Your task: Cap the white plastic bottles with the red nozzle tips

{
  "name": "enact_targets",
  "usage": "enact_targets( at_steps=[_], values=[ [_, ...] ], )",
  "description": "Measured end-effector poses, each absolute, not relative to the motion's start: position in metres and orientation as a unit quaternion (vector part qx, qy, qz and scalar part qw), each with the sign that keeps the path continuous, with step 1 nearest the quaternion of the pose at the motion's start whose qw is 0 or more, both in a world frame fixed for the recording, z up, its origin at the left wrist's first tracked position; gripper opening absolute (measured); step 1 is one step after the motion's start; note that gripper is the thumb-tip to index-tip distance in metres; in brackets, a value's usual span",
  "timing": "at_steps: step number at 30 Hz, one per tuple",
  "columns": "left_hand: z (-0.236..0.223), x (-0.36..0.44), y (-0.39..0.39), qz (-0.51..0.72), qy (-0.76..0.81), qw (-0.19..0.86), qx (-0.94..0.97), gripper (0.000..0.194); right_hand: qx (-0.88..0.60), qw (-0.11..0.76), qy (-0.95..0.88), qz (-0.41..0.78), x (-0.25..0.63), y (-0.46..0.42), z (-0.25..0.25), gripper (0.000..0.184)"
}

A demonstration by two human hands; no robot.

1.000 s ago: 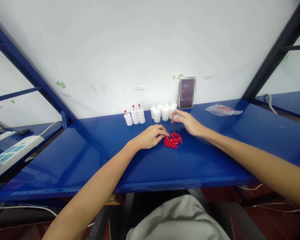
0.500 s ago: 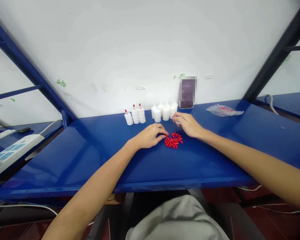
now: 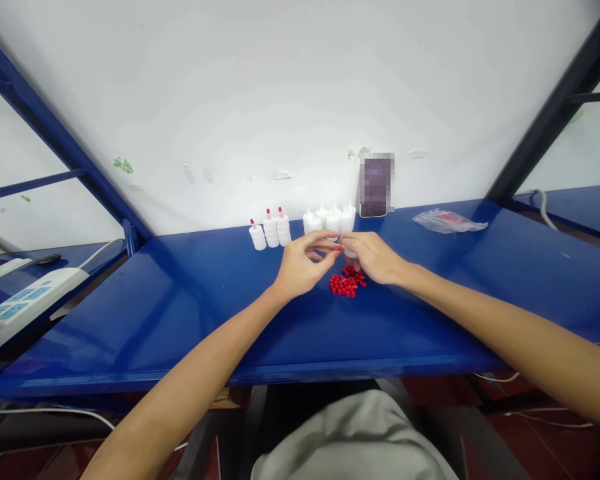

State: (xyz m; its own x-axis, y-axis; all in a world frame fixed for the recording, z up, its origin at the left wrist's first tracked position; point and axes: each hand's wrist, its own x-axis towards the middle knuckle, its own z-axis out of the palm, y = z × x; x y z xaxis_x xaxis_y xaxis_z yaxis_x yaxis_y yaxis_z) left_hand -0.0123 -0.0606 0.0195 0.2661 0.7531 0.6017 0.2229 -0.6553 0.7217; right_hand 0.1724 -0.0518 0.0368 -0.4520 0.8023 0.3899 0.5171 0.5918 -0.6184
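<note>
One blue table (image 3: 190, 320) spreads beneath and around both hands. Far left of the grip lies one white power strip (image 3: 27, 310). Of the two hands, the right hand (image 3: 375, 259) has its fingers closed around one white bottle, and the left hand (image 3: 304, 267) pinches one red cap between thumb and fingertips. Beyond the right hand, one phone (image 3: 377, 187) leans on the wall; farther right of it lies one plastic bag (image 3: 450, 220). Beyond and left of the grip stand three red-tipped bottles (image 3: 271, 230), tips up. Just behind the fingers is a cluster of uncapped bottles (image 3: 333, 219), at least five, nozzles up; overlap prevents an exact count. The held white bottle (image 3: 351, 253) is between the hands, its long axis apparently tilted, with the nozzle end towards the left hand, though fingers cover much of it. On the person's side of the grip lies a pile of red caps (image 3: 343, 286), too crowded to count. The pinched red cap (image 3: 337, 248) is just beside the bottle's nozzle end; whether they touch, I cannot tell
</note>
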Motion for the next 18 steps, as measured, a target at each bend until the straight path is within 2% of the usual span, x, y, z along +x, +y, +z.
enact_targets(
  at_steps=[5,12,18],
  values=[
    [0.0201,-0.0104,-0.0638,0.523,0.309,0.237,0.758,0.013,-0.38,0.334,-0.843,0.181,0.1712,-0.0561,0.0355,0.031],
    [0.0156,-0.0129,-0.0589,0.503,0.301,0.203,0.784,0.014,-0.368,0.307,-0.863,0.16,0.1684,-0.0565,0.0327,0.035],
    [0.0135,-0.0131,-0.0585,0.469,0.288,0.226,0.804,0.017,-0.337,0.328,-0.862,0.191,0.1661,-0.0606,0.0341,0.027]
  ],
)
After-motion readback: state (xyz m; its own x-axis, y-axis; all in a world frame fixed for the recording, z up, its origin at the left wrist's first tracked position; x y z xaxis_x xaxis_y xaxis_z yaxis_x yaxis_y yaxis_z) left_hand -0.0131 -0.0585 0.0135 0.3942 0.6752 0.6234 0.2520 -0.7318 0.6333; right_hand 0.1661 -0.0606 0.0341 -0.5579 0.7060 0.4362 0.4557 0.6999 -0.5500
